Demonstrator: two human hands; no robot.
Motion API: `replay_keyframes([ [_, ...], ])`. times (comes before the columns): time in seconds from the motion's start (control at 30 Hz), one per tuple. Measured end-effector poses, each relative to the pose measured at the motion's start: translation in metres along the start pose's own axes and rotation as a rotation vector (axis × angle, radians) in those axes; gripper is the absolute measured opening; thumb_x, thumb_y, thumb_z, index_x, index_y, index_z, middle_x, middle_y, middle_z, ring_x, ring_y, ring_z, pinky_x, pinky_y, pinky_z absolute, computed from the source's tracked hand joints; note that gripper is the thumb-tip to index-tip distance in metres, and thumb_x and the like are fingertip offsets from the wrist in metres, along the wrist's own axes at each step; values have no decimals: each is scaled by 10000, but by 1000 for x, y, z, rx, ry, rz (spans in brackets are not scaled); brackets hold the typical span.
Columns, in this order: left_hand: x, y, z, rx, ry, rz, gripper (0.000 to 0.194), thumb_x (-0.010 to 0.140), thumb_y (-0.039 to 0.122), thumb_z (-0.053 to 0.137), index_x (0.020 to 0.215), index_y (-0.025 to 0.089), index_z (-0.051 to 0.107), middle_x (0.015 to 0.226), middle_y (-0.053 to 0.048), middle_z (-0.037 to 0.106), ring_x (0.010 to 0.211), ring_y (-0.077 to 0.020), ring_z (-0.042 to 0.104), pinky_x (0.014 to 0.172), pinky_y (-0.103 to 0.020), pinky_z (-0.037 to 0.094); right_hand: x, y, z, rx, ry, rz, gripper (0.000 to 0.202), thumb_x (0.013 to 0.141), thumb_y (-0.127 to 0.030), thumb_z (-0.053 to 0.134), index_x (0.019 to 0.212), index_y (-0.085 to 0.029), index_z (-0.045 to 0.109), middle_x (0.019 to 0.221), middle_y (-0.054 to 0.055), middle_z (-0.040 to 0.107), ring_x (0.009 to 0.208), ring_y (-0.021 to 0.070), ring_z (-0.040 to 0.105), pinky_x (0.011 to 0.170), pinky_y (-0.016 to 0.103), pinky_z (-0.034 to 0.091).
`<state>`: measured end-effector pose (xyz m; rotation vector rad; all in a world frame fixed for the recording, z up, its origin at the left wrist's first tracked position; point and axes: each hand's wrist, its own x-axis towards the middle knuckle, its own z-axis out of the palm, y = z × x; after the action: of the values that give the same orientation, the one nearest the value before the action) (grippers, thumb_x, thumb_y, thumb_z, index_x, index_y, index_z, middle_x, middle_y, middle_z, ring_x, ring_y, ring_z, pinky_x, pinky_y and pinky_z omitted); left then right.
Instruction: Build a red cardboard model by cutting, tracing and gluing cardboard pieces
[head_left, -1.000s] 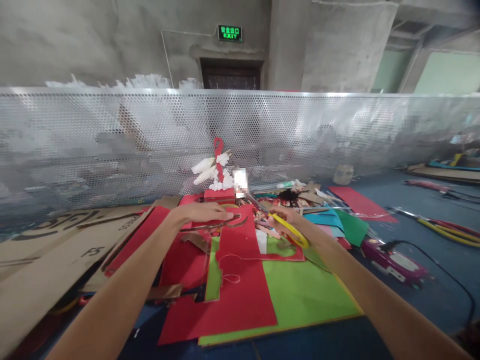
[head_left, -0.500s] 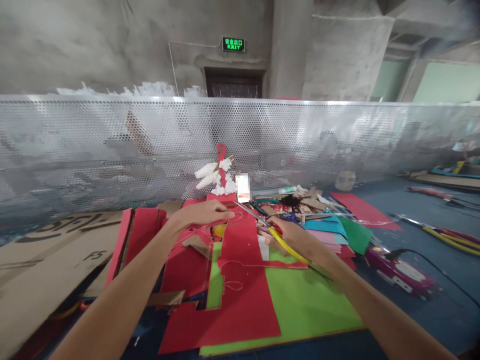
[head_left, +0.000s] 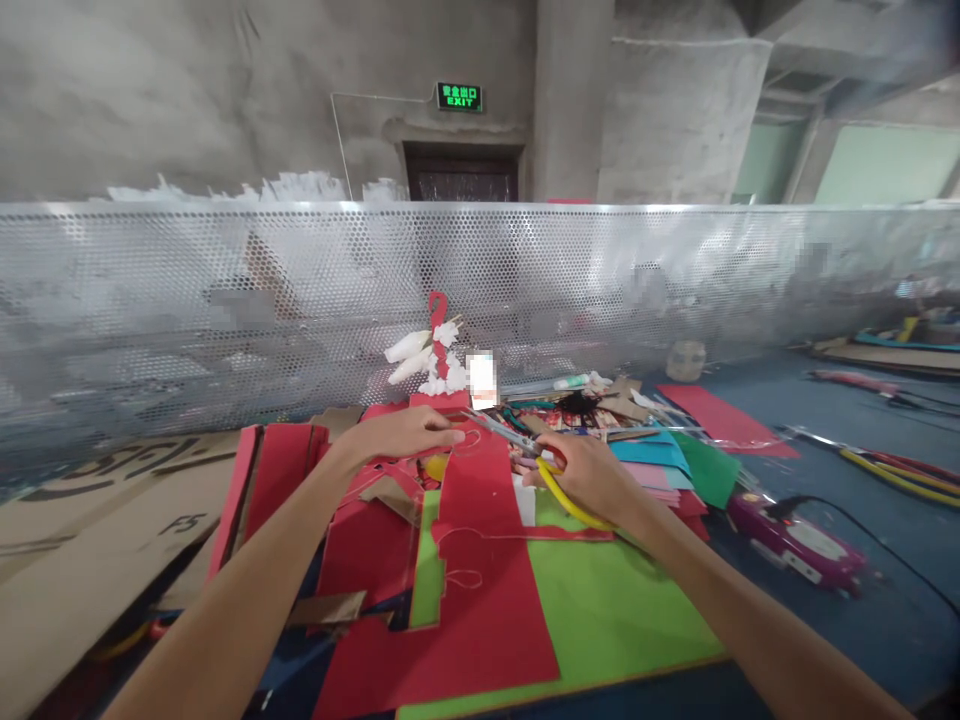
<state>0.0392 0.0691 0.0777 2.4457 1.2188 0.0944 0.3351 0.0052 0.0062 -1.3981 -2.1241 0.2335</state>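
In the head view, scissors with yellow handles (head_left: 570, 500) sit in my right hand (head_left: 589, 470), whose fingers wrap round the grips. Their metal blades point up and left, over the top part of a red sheet (head_left: 491, 610). My left hand (head_left: 409, 434) pinches that sheet's upper left edge, thumb on top, just left of the blades. Pencil-like outlines, some curled, mark the red surface, and a thin red strip reaches right from its middle. Beneath lies a bright green sheet (head_left: 622, 600). Whether the blades touch the red sheet I cannot tell.
Cardboard (head_left: 112, 530) and red folded pieces (head_left: 281, 475) lie left. White flowers on a red stand (head_left: 439, 350) rise behind. At right are coloured sheets (head_left: 652, 455), a purple power strip (head_left: 799, 545) and yellow-handled cutters (head_left: 892, 475). A perforated metal screen (head_left: 337, 290) closes the back.
The view has shifted slightly, so the background sits a little lower and further left. Both hands keep nearly the same places; the scissors' yellow handle is turned slightly and shows more of its curve.
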Motion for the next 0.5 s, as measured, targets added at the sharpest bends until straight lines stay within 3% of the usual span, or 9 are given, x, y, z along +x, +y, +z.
replay_keyframes([
  [0.27, -2, 4, 0, -27, -27, 16, 604, 926, 754, 417, 648, 217, 425, 591, -1, 441, 527, -137, 345, 533, -331, 239, 0, 5, -2, -43, 4, -1, 347, 875, -552, 669, 948, -224, 754, 788, 66, 731, 699, 223, 619, 637, 289, 323],
  [0.5, -3, 2, -1, -40, -38, 31, 597, 908, 746, 458, 634, 215, 444, 577, -6, 477, 521, -138, 380, 525, -323, 255, 4, 19, -9, 112, -125, 17, 356, 838, -511, 682, 992, -194, 732, 865, 45, 726, 739, 211, 610, 642, 289, 360],
])
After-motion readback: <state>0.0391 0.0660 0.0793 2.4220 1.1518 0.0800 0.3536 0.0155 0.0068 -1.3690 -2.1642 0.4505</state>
